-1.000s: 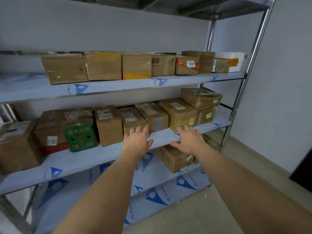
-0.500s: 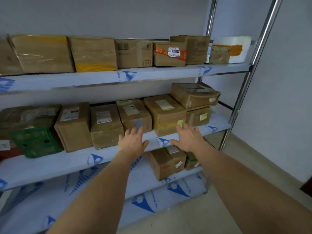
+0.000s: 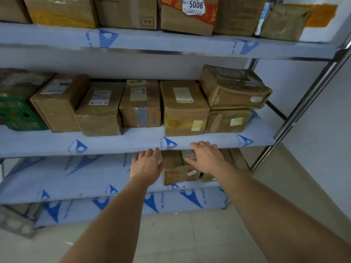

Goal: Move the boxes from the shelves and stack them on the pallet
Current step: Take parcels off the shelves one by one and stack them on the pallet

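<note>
Both arms reach toward a metal rack. My left hand [image 3: 147, 164] and my right hand [image 3: 207, 155] are open, fingers spread, holding nothing, just below the front edge of the middle shelf [image 3: 117, 144]. Between and behind them a small cardboard box [image 3: 178, 172] with red print sits on the lower shelf [image 3: 85, 179]. On the middle shelf stands a row of taped cardboard boxes, among them a tall one with a yellow sticker [image 3: 185, 109] and two stacked ones [image 3: 234, 86] at the right. No pallet is in view.
The top shelf [image 3: 171, 43] carries more boxes, one labelled 5006 [image 3: 187, 15]. A green box [image 3: 18, 112] stands at the middle shelf's left. The rack's steel post [image 3: 303, 99] rises at right before a white wall. Tiled floor [image 3: 180, 234] lies below.
The view has closed in on the rack and tilted down. Both hands have dropped from the middle-shelf boxes to the shelf's front edge, in front of the lower box.
</note>
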